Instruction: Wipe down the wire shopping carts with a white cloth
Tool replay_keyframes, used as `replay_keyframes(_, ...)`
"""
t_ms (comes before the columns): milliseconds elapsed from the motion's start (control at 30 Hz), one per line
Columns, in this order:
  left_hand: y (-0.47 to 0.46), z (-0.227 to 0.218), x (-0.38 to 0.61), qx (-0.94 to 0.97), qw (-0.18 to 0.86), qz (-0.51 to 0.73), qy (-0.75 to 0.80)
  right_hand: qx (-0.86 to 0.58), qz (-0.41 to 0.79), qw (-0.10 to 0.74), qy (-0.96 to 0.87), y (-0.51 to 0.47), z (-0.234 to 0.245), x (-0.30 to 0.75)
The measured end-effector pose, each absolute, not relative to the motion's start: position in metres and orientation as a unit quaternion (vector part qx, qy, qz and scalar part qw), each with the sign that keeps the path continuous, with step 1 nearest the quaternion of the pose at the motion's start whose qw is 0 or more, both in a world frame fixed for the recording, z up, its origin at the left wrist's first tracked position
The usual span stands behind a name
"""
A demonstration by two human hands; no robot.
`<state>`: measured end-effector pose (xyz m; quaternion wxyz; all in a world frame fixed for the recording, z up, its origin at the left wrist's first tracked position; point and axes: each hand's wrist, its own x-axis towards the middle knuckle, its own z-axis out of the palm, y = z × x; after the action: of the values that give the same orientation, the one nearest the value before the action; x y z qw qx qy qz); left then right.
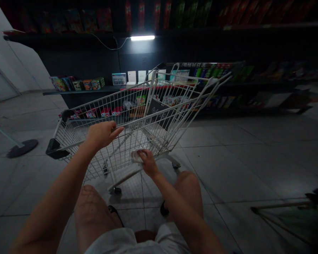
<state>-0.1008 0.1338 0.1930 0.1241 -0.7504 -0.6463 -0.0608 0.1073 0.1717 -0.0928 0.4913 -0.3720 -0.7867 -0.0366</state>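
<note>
Person squats on the grey tiled floor (241,158), knees up, both arms out to a white wire shopping trolley (116,106).

Left hand (103,134) lies over the trolley's upper rail. Its grip looks loose, fingers laid along the bar. Can't tell if they close round it.

Right hand (148,163) sits lower and nearer the body than the left grip. Its grip is closed on a crumpled whitish cloth (135,156), which is pressed to the lower wire side of the trolley.

A grey castor wheel (176,164) is just right of the right grip, another below it.

Risks, as I judge them:
- The trolley stands on castors on smooth tile. Pushing with the cloth could roll it away, since the left grip looks too light to brake it.
- The cloth or fingertips could snag in the wire mesh, as the gaps are narrow and the fingers are right on them.
- A low squat while leaning on a rolling thing means that if it shifts, balance goes.
- Light is poor. A lit tube lamp (142,37) hangs far beyond both grips, and dark stocked shop shelves (254,88) stand behind the trolley.

A round dark stand base (22,148) sits on the floor well left of the left grip.
</note>
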Motion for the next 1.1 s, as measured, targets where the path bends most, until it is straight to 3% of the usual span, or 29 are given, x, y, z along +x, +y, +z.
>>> replay_keyframes(133, 0.157, 0.193, -0.075, -0.789, 0.104, -0.051, -0.603, -0.425, -0.063, 0.601, -0.674, 0.197, -0.054, 0.131)
replay_keyframes(200, 0.164, 0.19, -0.067, -0.799, 0.101, -0.026, -0.592, -0.455, -0.069, 0.614, -0.641, 0.214, -0.049, 0.133)
replay_keyframes(500, 0.167, 0.186, -0.063, -0.799, 0.099, -0.015, -0.593, -0.531, 0.044, 0.572, -0.624, 0.18, -0.169, 0.104)
replay_keyframes(800, 0.167, 0.188, -0.056, -0.798, 0.102, -0.006, -0.594, -0.519, 0.007, 0.68, -0.518, 0.237, -0.071, 0.111)
replay_keyframes(900, 0.167, 0.187, -0.055, -0.796, 0.105, -0.009, -0.596, -0.5, 0.0, 0.66, -0.56, 0.219, -0.085, 0.07)
replay_keyframes(1100, 0.168, 0.186, -0.053, -0.792, 0.112, -0.009, -0.599, -0.419, 0.018, 0.523, -0.742, 0.202, -0.143, 0.075)
